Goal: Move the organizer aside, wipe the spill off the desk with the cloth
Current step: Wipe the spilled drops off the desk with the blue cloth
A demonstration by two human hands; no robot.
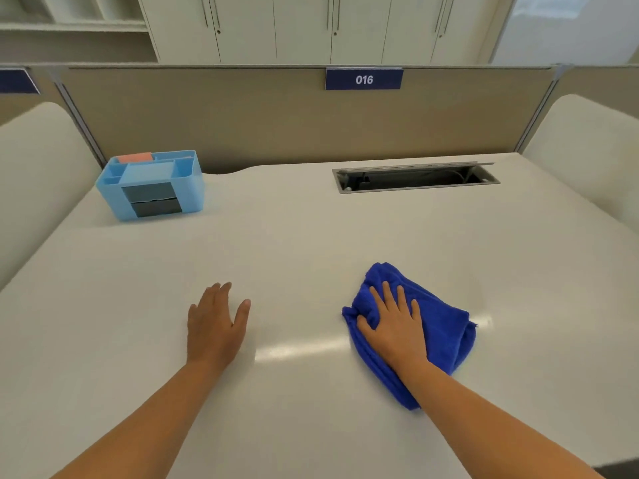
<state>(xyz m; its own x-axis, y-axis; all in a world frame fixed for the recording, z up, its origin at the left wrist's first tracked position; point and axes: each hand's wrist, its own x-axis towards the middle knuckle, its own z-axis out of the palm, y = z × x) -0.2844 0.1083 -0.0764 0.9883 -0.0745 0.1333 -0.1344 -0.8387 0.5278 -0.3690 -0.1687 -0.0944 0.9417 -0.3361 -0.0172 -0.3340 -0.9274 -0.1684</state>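
Observation:
A light blue plastic organizer (152, 186) with dark drawer fronts and an orange item in its back compartment stands at the desk's far left corner. A crumpled blue cloth (439, 326) lies on the white desk (294, 243) at centre right. My right hand (394, 323) presses flat on the cloth, fingers spread, thumb dug into its left edge. My left hand (216, 323) rests palm down on the bare desk to the left of the cloth, fingers together, holding nothing. I see no distinct spill on the surface, only light glare near the cloth.
An open cable hatch (415, 178) is cut into the desk at the back right. A beige partition (276, 119) with a blue "016" label (364, 79) closes off the far edge. Neighbouring desks lie to either side; cabinets stand behind.

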